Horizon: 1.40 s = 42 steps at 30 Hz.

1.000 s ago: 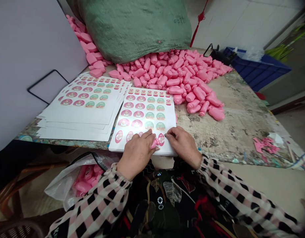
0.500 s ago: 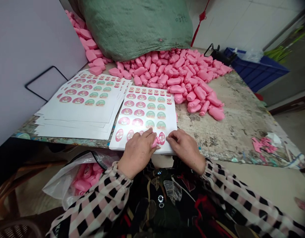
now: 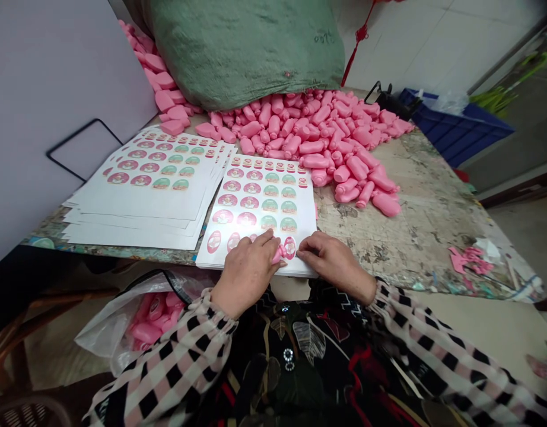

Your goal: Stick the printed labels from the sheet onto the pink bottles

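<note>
My left hand (image 3: 244,270) pinches a small pink plastic bottle (image 3: 278,255) by the tabletop's (image 3: 425,196) front edge, right hand's (image 3: 334,259) fingertips together, pink oval sticker (image 3: 290,247) not yet lifted.

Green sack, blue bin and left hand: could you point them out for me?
Green sack (image 3: 251,53): head view, on its bulging side.
Blue bin (image 3: 458,135): head view, outer wall.
Left hand (image 3: 245,273): head view, back of the hand.
</note>
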Motion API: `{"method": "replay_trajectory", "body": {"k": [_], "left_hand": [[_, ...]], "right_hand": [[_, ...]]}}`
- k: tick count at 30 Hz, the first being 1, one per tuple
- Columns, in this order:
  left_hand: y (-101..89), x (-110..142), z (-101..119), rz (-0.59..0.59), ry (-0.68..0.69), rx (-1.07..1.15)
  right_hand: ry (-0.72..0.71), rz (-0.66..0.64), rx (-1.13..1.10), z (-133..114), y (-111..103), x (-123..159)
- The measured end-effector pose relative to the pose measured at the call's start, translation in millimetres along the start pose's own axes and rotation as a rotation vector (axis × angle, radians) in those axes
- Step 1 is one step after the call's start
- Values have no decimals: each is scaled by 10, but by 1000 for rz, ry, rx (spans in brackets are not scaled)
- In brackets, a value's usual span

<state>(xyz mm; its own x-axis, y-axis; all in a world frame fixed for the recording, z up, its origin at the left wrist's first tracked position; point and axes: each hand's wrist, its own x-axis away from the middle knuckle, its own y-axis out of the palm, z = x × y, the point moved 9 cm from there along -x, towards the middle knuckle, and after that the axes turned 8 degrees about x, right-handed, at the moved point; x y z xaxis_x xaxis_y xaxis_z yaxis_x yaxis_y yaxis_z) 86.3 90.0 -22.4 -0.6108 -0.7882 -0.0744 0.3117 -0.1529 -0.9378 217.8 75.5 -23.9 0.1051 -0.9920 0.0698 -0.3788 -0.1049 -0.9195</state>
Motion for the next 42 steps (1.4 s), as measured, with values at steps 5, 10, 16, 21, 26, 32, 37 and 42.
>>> {"method": "replay_trajectory", "body": {"k": [5,10,16,21,26,32,37,42], "left_hand": [[-8,6,1,8,-1,-6],[-25,15,4,17,-1,-23],[-6,8,1,11,-5,-21],[-6,3,-1,2,-9,-11],[-32,3,21,2,1,-5],[-34,9,12,-7,5,63],[-14,-64,-68,-95,86,200],[5,-243,-146,-195,141,218]], "right_hand": [[-14,-7,-24,9,21,-4],[147,115,0,60,7,54],[257,175,19,54,15,85],[264,194,35,73,27,59],[200,192,43,68,26,10],[221,161,70,84,17,-31],[287,159,34,110,26,-24],[308,192,31,109,20,8]]}}
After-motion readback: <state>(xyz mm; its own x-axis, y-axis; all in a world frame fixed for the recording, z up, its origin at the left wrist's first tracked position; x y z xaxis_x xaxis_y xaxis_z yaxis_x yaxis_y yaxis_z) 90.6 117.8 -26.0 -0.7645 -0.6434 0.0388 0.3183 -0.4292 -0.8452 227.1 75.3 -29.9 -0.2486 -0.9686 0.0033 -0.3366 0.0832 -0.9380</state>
